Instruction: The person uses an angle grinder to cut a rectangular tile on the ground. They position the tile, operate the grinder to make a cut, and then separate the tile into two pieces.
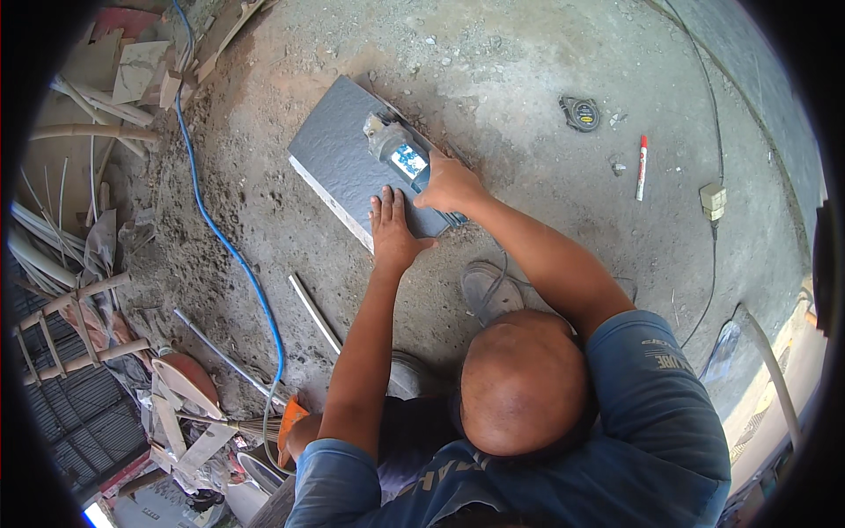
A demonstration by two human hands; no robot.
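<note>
The right grip (451, 183) holds a grinder (396, 151) over the grey tile (333, 132); the left grip (398, 241) rests across its near edge.

Floor (510, 75), grey, gritty. Before me on it: dark slab (327, 132), middle; tape measure (580, 114), red-capped marker (642, 169), right of slab; corded connector (713, 202), toward right edge; blue hose (222, 239), toward left edge; pale strip (314, 314), perhaps plastic, between slab and hose.

Slab (352, 172) on floor (510, 79), grinder (407, 160) over it. From slab: marker (642, 172) at 3 o'clock, hose (220, 233) 9, strip (314, 314) 7. Tape (580, 114) at marker's 10; plug (714, 202) its 4.
</note>
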